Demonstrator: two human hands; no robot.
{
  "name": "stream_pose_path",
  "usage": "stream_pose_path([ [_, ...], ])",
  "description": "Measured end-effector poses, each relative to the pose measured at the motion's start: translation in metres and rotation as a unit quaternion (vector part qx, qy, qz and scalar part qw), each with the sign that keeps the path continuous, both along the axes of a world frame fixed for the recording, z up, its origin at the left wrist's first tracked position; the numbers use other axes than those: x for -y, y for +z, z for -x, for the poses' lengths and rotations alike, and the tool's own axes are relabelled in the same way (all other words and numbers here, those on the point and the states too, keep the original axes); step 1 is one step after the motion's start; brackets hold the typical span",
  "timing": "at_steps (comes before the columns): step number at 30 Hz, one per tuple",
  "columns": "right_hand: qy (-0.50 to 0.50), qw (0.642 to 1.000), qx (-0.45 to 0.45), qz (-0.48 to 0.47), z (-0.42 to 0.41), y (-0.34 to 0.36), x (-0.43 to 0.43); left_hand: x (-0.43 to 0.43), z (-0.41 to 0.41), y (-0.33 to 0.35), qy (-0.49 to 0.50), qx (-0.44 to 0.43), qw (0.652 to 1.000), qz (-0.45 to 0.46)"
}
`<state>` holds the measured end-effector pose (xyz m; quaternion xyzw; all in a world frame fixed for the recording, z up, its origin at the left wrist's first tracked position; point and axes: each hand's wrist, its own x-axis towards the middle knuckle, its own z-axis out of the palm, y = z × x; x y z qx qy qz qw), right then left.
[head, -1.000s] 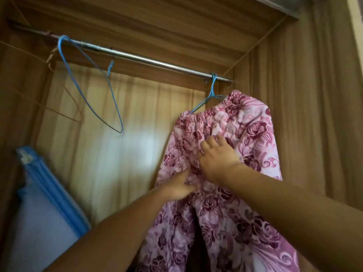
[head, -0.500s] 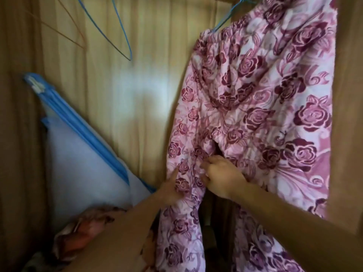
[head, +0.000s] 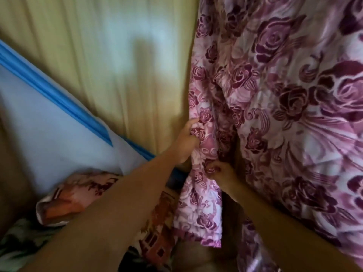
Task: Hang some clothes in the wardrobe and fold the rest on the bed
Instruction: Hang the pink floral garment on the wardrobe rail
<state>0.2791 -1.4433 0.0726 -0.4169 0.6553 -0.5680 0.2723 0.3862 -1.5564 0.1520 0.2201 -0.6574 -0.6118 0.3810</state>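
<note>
A pink garment printed with purple roses (head: 284, 99) hangs inside the wardrobe and fills the right side of the view; its hanger and the rail are out of frame. My left hand (head: 186, 142) grips the left leg of the garment from its outer edge. Just below, my right hand (head: 220, 172) pinches the same leg at its inner edge, fingers curled into the fabric. The leg's hem hangs below my hands.
The wardrobe's wooden back panel (head: 117, 65) stands behind. A pale blue item with a bright blue border (head: 49, 122) leans at the left. Folded patterned fabrics in orange and red (head: 82, 195) lie at the bottom left.
Both hands have slid down the garment from near the waistband to low on the left leg. The view has dropped, so the rail and hangers are out of sight.
</note>
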Motion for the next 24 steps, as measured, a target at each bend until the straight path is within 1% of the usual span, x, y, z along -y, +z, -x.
stream_pose_path([
  [1, -0.023, 0.999, -0.04, 0.015, 0.005, 0.004, 0.008, 0.002, 0.002, 0.006, 0.0, -0.011, 1.0, 0.008],
  [3, -0.054, 0.983, -0.175, 0.023, 0.015, 0.009, 0.025, 0.006, -0.001, 0.015, 0.022, 0.002, 0.998, 0.065],
  [5, -0.042, 0.939, -0.34, -0.029, 0.015, 0.008, 0.036, 0.015, -0.009, 0.013, 0.05, 0.06, 0.982, 0.171],
  [6, -0.021, 0.912, -0.405, -0.061, 0.013, 0.001, 0.039, 0.02, -0.014, 0.009, 0.071, 0.115, 0.966, 0.22],
  [7, 0.01, 0.887, -0.45, -0.101, 0.009, -0.007, 0.041, 0.023, -0.021, 0.003, 0.104, 0.186, 0.945, 0.25],
  [8, 0.05, 0.867, -0.473, -0.151, 0.005, -0.019, 0.043, 0.028, -0.027, -0.007, 0.131, 0.272, 0.915, 0.267],
  [9, 0.095, 0.852, -0.47, -0.21, -0.001, -0.03, 0.043, 0.031, -0.036, -0.02, 0.143, 0.358, 0.874, 0.295],
  [10, 0.135, 0.847, -0.441, -0.264, -0.006, -0.041, 0.043, 0.03, -0.044, -0.033, 0.123, 0.417, 0.836, 0.335],
  [11, 0.164, 0.849, -0.402, -0.3, -0.009, -0.049, 0.041, 0.028, -0.054, -0.046, 0.091, 0.459, 0.803, 0.37],
  [12, 0.176, 0.856, -0.368, -0.318, -0.012, -0.056, 0.04, 0.026, -0.064, -0.059, 0.065, 0.477, 0.79, 0.38],
  [13, 0.175, 0.862, -0.346, -0.325, -0.014, -0.059, 0.038, 0.021, -0.075, -0.069, 0.046, 0.493, 0.79, 0.363],
  [14, 0.17, 0.866, -0.337, -0.328, -0.015, -0.061, 0.036, 0.019, -0.085, -0.079, 0.034, 0.519, 0.777, 0.354],
  [16, 0.158, 0.866, -0.348, -0.322, -0.017, -0.059, 0.031, 0.012, -0.105, -0.09, 0.031, 0.557, 0.761, 0.332],
  [18, 0.148, 0.86, -0.38, -0.306, -0.019, -0.05, 0.024, 0.001, -0.124, -0.088, 0.086, 0.583, 0.746, 0.31],
  [20, 0.15, 0.862, -0.392, -0.284, -0.022, -0.039, 0.016, -0.012, -0.145, -0.085, 0.142, 0.59, 0.736, 0.298],
  [22, 0.158, 0.862, -0.395, -0.275, -0.029, -0.029, 0.006, -0.028, -0.167, -0.085, 0.166, 0.588, 0.74, 0.281],
  [24, 0.166, 0.851, -0.411, -0.282, -0.04, -0.023, -0.003, -0.045, -0.191, -0.088, 0.166, 0.579, 0.751, 0.271],
])
